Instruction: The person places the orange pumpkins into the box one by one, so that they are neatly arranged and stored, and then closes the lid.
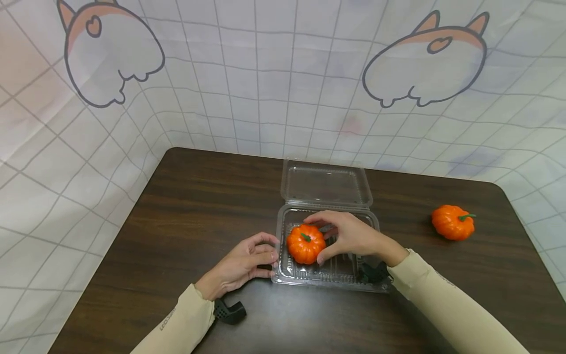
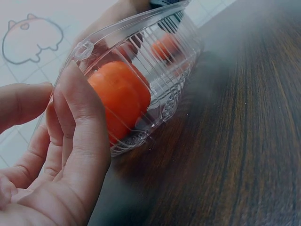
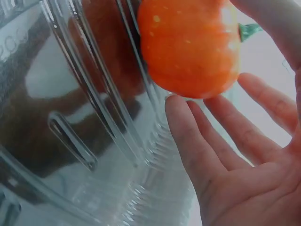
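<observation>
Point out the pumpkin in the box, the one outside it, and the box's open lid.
Inner pumpkin [image 1: 306,248]: head view, orange skin below the stem.
Outer pumpkin [image 1: 450,224]: head view, middle of its orange body.
Lid [image 1: 326,184]: head view, clear middle panel.

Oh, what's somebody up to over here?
A person has their right hand curved beside a small orange pumpkin, which sits in the left part of a clear plastic container; whether the fingers grip it is hard to tell. Their left hand pinches the container's left edge. The lid is folded open at the far side. A second pumpkin lies outside, off to the right on the dark table.
</observation>
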A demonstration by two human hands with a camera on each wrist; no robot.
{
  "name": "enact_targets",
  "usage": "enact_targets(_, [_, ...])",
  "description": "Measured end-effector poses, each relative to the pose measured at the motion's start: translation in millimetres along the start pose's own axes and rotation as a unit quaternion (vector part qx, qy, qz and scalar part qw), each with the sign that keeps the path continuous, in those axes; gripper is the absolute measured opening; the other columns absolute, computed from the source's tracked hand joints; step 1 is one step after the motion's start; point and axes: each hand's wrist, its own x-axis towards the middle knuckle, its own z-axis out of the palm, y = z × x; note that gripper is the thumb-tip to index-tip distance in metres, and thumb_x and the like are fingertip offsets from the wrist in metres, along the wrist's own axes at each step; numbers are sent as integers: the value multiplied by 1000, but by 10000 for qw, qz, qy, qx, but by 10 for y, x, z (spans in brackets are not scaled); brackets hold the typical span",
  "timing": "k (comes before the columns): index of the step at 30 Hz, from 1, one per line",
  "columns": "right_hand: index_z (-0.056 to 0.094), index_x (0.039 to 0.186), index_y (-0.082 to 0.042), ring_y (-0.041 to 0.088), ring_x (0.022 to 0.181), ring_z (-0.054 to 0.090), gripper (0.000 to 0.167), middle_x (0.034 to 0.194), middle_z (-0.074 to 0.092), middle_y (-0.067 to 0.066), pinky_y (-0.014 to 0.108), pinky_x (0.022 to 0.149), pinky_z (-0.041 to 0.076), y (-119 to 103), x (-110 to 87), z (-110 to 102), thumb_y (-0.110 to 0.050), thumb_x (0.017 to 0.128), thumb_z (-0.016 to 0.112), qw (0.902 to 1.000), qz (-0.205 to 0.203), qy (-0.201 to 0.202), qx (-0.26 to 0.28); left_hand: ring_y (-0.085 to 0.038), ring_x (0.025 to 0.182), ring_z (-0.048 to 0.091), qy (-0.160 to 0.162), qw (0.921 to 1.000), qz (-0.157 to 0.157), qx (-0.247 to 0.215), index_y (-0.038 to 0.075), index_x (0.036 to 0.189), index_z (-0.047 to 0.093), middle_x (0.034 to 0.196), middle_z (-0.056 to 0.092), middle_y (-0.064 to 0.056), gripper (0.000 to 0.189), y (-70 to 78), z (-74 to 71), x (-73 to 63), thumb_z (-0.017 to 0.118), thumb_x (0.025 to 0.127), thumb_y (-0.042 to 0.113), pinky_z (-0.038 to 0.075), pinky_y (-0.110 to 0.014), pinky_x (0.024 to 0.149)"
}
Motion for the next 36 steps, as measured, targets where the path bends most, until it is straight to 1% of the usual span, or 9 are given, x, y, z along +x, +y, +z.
enact_targets(3, [51, 149, -10, 30, 132, 60, 88, 152, 56, 11, 40, 102, 59, -17, -46, -46, -31, 74, 95, 10000, -19, 74, 54, -12, 87, 64, -38, 10000, 21, -20, 14, 125, 52, 94, 63, 3, 31, -6, -3, -4, 67, 99, 7, 63, -28, 75])
enact_targets(6, [51, 149, -11, 30, 131, 61, 89, 152, 56, 12, 40, 101, 59, -45, -96, -108, -30, 74, 95, 9998, -13, 206, 44, -12, 87, 63, -46, 10000, 27, -9, 15, 125, 52, 94, 63, 3, 31, -8, -10, -10, 68, 99, 8, 63, -28, 75])
enact_targets(12, [52, 148, -16, 33, 130, 62, 88, 148, 59, 8, 38, 100, 59, -77, -243, -278, -32, 73, 95, 9982, 37, 588, 62, -13, 87, 63, 16, 10000, 27, 41, 14, 125, 52, 94, 63, 3, 32, -7, -25, -22, 68, 99, 8, 63, -28, 75])
enact_targets(19, [50, 150, -19, 25, 130, 62, 84, 149, 58, 6, 34, 98, 59, -21, -489, -464, -29, 77, 92, 9925, 147, 1209, -138, -13, 87, 64, -34, 10000, 32, 29, 14, 126, 52, 95, 63, 2, 32, 10, -13, -22, 67, 99, 6, 63, -28, 75])
enact_targets(22, [51, 149, -23, 21, 126, 64, 81, 148, 59, 7, 30, 97, 59, 14, -609, -540, -28, 79, 91, 9869, 201, 1562, -354, -12, 87, 64, -62, 10000, 35, 13, 14, 126, 52, 95, 63, 3, 32, 14, -3, -21, 67, 99, 6, 63, -28, 75])
enact_targets(26, [52, 148, -24, 12, 120, 65, 78, 145, 60, 8, 19, 94, 58, 59, -759, -647, -19, 80, 90, 9760, 161, 2125, -438, -12, 87, 64, -68, 10000, 24, 0, 14, 126, 52, 95, 63, 3, 33, 13, -4, -20, 68, 99, 8, 63, -27, 75])
enact_targets(28, [53, 147, -23, 5, 118, 65, 78, 143, 61, 4, 16, 92, 57, 76, -831, -702, -13, 80, 90, 9701, 123, 2403, -335, -12, 87, 64, -55, 10000, 30, -5, 14, 126, 52, 95, 63, 3, 32, 13, -9, -22, 68, 99, 8, 63, -27, 75])
enact_targets(32, [53, 146, -21, -5, 115, 64, 77, 136, 61, -14, 14, 89, 56, 101, -1014, -821, -5, 80, 88, 9587, 197, 2825, -273, -12, 86, 64, -74, 10000, 54, -7, 14, 126, 52, 94, 64, 3, 32, 12, -15, -23, 68, 99, 8, 63, -27, 75])
enact_targets(36, [51, 148, -20, -9, 113, 63, 77, 135, 59, -19, 11, 88, 55, 149, -1233, -941, -4, 82, 86, 9504, 371, 3048, -488, -11, 86, 64, -118, 9999, 44, 5, 14, 126, 51, 93, 64, 4, 32, 8, -13, -20, 67, 99, 8, 63, -27, 75])
